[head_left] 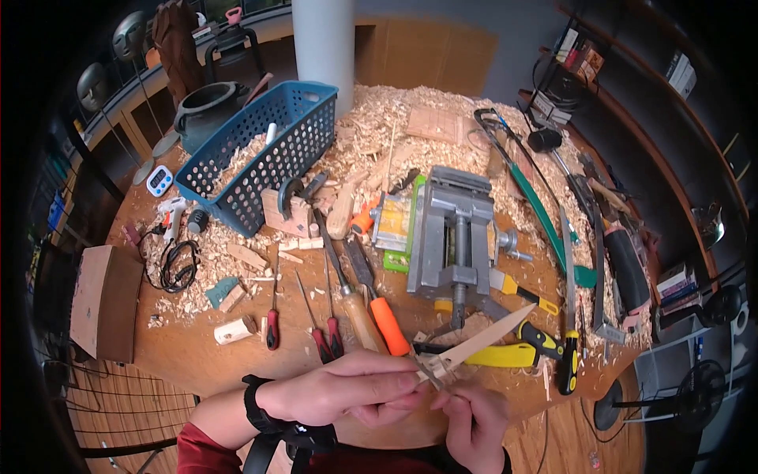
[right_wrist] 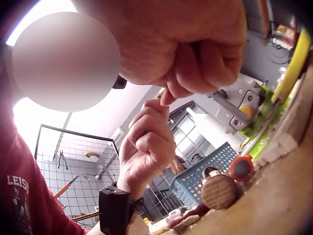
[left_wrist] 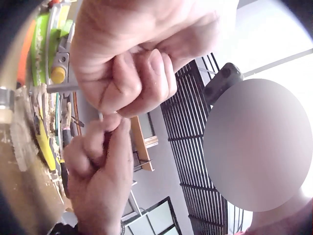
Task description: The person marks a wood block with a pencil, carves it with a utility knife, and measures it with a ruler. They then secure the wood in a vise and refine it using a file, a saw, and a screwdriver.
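In the head view my left hand point(head_left: 359, 391) grips a pale carved wooden dagger point(head_left: 485, 336) near its handle end, most of which the fingers hide. Its pointed blade slants up to the right over the table. A thin dark strip point(head_left: 430, 374) crosses the wood close to the left fingertips. My right hand point(head_left: 474, 419) pinches the strip's lower end between thumb and curled fingers. Both wrist views show the two hands fingertip to fingertip, the left hand point(right_wrist: 149, 142) and the right hand point(left_wrist: 100, 171) facing each other; the wood is mostly hidden there.
A grey bench vise point(head_left: 450, 229) stands just beyond the hands. Chisels with an orange handle point(head_left: 389, 325) and a wooden one point(head_left: 363, 320), red screwdrivers point(head_left: 320, 345), saws point(head_left: 568, 347) and a blue basket point(head_left: 296, 130) lie around it. Wood shavings point(head_left: 379, 110) cover the back.
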`<state>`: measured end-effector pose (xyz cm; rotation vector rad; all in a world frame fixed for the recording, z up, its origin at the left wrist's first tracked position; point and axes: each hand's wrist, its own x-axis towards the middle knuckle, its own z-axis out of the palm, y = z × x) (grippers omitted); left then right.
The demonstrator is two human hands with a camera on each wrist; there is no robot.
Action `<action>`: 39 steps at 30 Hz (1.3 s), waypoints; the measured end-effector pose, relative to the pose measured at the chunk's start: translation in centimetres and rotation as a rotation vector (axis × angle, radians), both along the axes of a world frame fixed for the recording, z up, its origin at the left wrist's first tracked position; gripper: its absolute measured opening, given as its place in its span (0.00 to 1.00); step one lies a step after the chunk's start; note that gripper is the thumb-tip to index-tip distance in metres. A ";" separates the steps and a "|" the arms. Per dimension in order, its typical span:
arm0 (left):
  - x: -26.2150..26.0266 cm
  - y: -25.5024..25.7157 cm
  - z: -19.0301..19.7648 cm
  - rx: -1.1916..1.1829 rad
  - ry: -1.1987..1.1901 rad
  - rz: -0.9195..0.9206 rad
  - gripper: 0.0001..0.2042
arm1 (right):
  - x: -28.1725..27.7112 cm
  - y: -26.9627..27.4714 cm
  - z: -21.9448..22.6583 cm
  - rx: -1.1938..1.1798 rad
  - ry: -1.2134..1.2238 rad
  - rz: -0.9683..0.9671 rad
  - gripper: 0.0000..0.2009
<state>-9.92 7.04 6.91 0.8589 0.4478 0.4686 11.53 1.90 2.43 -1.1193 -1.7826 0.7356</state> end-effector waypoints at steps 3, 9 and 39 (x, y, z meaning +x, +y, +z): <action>0.1 -0.2 -0.8 -0.031 -0.063 -0.029 0.17 | -0.6 0.5 0.4 0.020 0.074 0.009 0.02; -0.9 0.7 -0.5 -0.067 -0.299 0.101 0.19 | 1.4 -0.9 -2.5 -0.057 0.058 -0.150 0.05; 0.8 -0.3 -0.8 1.074 0.534 0.408 0.06 | -2.7 1.3 2.4 -0.343 0.566 -0.220 0.09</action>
